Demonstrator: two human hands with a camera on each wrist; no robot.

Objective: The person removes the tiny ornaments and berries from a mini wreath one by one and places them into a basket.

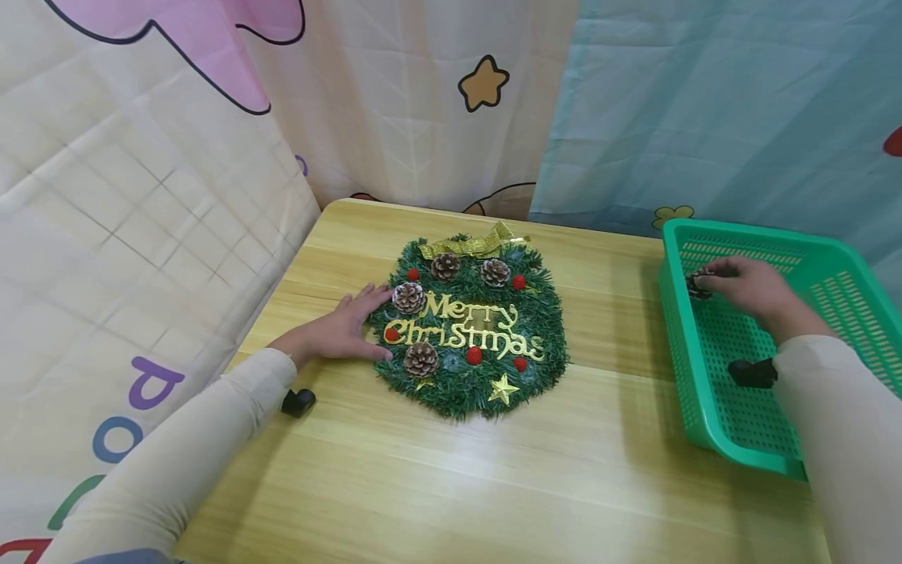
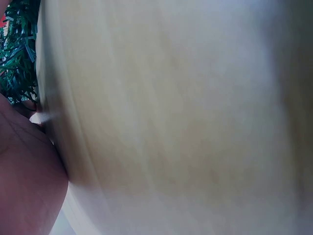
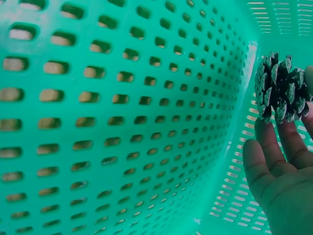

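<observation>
A green Christmas wreath [image 1: 470, 333] with gold "Merry Christmas" lettering, pine cones, red berries and a gold bow lies flat on the wooden table [image 1: 493, 470]. My left hand [image 1: 345, 329] rests flat with straight fingers against the wreath's left edge; the left wrist view shows only palm, table and a bit of the green wreath [image 2: 17, 54]. My right hand [image 1: 747, 286] is inside the green plastic basket [image 1: 712, 423] and pinches a loose pine cone [image 1: 699, 282] at its fingertips. In the right wrist view the pine cone [image 3: 281, 88] sits above my fingers [image 3: 279, 147].
The basket stands at the table's right edge, its perforated wall [image 3: 122, 112] close to my right hand. Patterned curtains [image 1: 423, 102] hang close behind the table and along its left side. Bare wood lies in front of the wreath.
</observation>
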